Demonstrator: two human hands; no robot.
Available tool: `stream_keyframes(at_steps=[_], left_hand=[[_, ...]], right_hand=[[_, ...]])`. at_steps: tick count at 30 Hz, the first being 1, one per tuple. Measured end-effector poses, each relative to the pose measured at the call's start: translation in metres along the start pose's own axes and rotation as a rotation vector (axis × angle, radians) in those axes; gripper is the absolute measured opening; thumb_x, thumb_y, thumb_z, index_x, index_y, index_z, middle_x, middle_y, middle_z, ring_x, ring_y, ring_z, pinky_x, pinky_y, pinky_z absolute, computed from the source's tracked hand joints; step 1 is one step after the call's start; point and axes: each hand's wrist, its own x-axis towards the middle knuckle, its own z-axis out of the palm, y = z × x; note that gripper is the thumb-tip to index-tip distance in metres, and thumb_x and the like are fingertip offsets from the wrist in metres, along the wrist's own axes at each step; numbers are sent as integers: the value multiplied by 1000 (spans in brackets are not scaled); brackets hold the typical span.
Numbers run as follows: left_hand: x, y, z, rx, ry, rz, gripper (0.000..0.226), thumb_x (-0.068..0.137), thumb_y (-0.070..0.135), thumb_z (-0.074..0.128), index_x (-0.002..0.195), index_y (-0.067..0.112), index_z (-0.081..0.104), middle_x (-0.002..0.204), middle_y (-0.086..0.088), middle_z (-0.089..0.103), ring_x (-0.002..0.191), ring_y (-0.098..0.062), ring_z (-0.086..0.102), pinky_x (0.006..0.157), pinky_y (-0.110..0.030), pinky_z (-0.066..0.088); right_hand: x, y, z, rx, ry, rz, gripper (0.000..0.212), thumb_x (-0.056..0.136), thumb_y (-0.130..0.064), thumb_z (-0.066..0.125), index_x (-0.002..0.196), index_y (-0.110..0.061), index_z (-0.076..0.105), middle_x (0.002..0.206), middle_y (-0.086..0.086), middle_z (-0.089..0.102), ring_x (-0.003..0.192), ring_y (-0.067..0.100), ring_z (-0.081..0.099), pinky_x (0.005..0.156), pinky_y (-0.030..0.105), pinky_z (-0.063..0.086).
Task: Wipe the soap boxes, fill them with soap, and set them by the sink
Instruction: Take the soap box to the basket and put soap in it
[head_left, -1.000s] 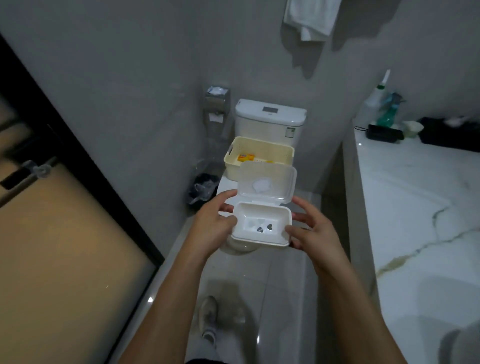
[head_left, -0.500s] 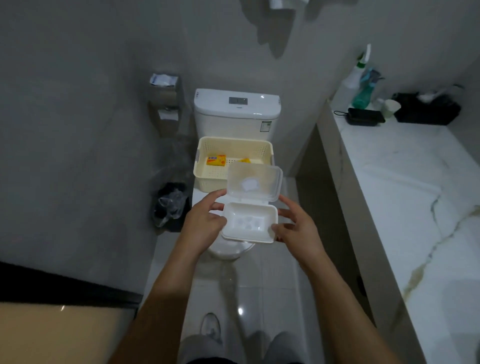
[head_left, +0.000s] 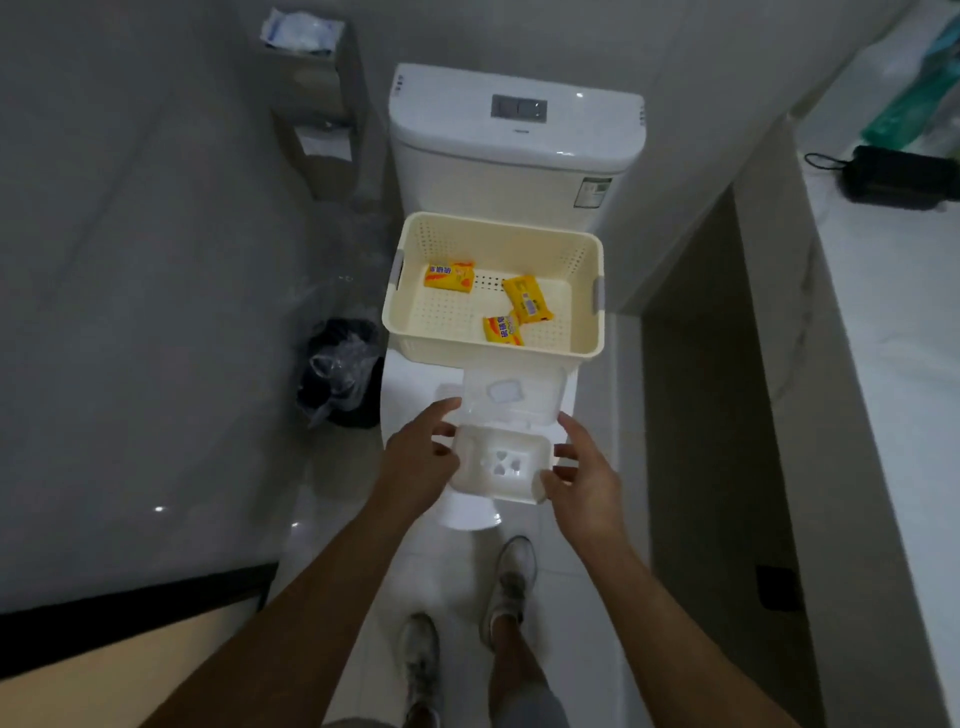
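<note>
A white soap box (head_left: 500, 466) with its clear lid (head_left: 511, 396) flipped open is held over the closed toilet seat. My left hand (head_left: 418, 460) grips its left side, and my right hand (head_left: 584, 475) grips its right side. The box's inner tray has small drain holes and holds no soap. Just beyond it a cream perforated basket (head_left: 410, 322) sits on the toilet lid. Three yellow wrapped soap bars lie inside: one at the back left (head_left: 449, 276), one at the right (head_left: 528, 299), one in front (head_left: 503, 330).
The white toilet tank (head_left: 514, 150) stands behind the basket. A black bin with a plastic liner (head_left: 340, 371) sits left of the toilet. A marble counter (head_left: 893, 332) runs along the right, with a black item (head_left: 898, 177) and a green bottle (head_left: 914, 111) at its far end.
The view has moved closer to the toilet and tilted down. The soap box, held in both hands, now sits lower, just in front of the basket, whose three bars are now all visible.
</note>
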Motion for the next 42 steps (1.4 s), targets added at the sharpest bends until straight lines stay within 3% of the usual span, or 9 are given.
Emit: stream_keyframes(at_steps=[3, 8, 14, 21, 27, 31, 35, 38, 42], left_hand=[[27, -13, 22, 8, 31, -34, 66, 84, -1, 62, 139, 34, 51, 112, 0, 63, 87, -15, 65, 82, -35, 58], [70, -38, 57, 19, 77, -62, 63, 86, -1, 61, 139, 32, 51, 107, 3, 62, 81, -4, 61, 69, -13, 49], [119, -66, 86, 19, 112, -84, 63, 87, -6, 59, 140, 27, 52, 109, -1, 64, 91, -18, 63, 89, -34, 56], [159, -101, 106, 111, 88, -87, 68, 86, -4, 61, 142, 33, 49, 114, 3, 64, 97, -11, 62, 91, -25, 52], [165, -119, 105, 161, 83, -92, 66, 86, 2, 65, 142, 33, 49, 114, 4, 64, 103, -13, 60, 97, -24, 46], [165, -113, 96, 159, 41, -91, 67, 86, 7, 70, 144, 30, 47, 107, 3, 62, 94, -12, 61, 93, -29, 53], [155, -90, 70, 161, 88, -98, 52, 86, 17, 75, 133, 28, 56, 102, 6, 63, 84, -7, 61, 83, -31, 57], [145, -58, 40, 190, 184, 36, 32, 87, 16, 72, 117, 25, 63, 94, 10, 62, 81, -4, 60, 77, -30, 56], [156, 2, 6, 194, 273, 288, 24, 86, 11, 69, 107, 21, 63, 87, 10, 60, 79, -5, 58, 70, -19, 50]], right_hand=[[33, 18, 8, -55, -28, 29, 68, 92, 0, 64, 146, -36, 45, 115, -3, 65, 84, 4, 64, 74, 16, 55], [79, 48, 24, -180, -54, 59, 66, 95, -11, 66, 151, -33, 39, 126, -2, 66, 102, 18, 66, 96, 41, 57], [125, 82, 50, -199, -57, 110, 65, 96, -18, 65, 152, -36, 37, 129, -3, 65, 104, 18, 66, 99, 42, 55], [152, 114, 77, -192, -22, 87, 54, 100, -34, 58, 150, -32, 40, 126, -6, 66, 99, 13, 66, 95, 40, 56], [154, 116, 93, -177, 21, 71, 43, 90, -63, 44, 129, -48, 49, 101, -29, 59, 88, -5, 60, 91, 29, 53], [155, 111, 90, -200, 0, 97, 47, 96, -38, 60, 141, -36, 46, 116, -10, 59, 101, 10, 60, 93, 38, 54], [148, 89, 67, -213, 94, 84, 57, 91, -26, 71, 144, -23, 49, 116, -1, 56, 93, 13, 59, 81, 28, 56], [144, 52, 40, -202, 190, -10, 44, 90, -18, 71, 132, -21, 58, 108, -4, 56, 87, 10, 59, 77, 26, 58], [159, -12, 8, -172, 253, -264, 30, 89, -13, 65, 119, -18, 61, 95, -5, 56, 82, 4, 59, 74, 9, 49]])
